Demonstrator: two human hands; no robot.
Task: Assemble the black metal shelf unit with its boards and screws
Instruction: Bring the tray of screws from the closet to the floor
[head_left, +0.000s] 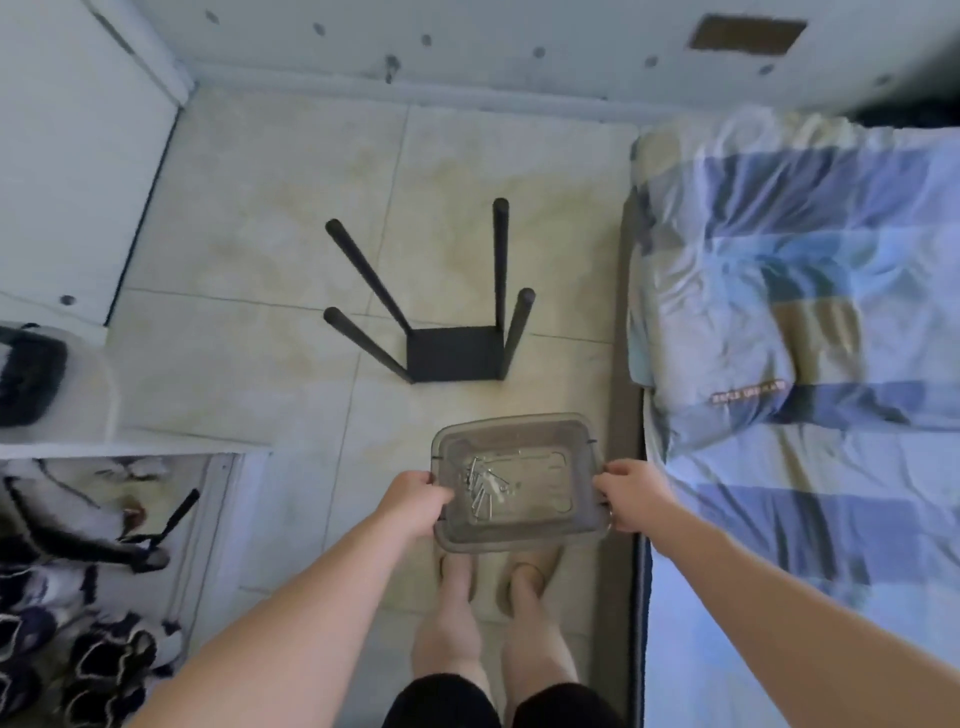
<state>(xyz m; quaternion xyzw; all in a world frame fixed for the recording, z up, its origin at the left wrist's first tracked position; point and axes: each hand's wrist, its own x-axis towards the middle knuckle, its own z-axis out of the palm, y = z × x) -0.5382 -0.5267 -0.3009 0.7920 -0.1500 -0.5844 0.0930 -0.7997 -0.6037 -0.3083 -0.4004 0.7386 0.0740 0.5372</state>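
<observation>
Plastic box (519, 539), lower centre: probably light and stiff; loose screws (483, 488) likely slide. Left hand (415, 500), right hand (631, 494) curl fingers round side rims.

The small label (747, 398) on the bedding (727, 291) is illegible.

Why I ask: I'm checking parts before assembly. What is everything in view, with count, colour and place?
shelf frame: one, black, standing on the floor ahead, four posts up.
container: one, clear grey plastic, held above the feet.
screws: a pile, count unclear, silver, in the container's left half.
floor: one, beige tiles, underfoot.
bed: one, blue and beige checked cover, right.
cabinet: one, white, far left.
shoes: several, dark and white, lower left.
slippers: two, beige, on the feet.
left hand: one, gripping the container's left rim.
right hand: one, gripping its right rim.
</observation>
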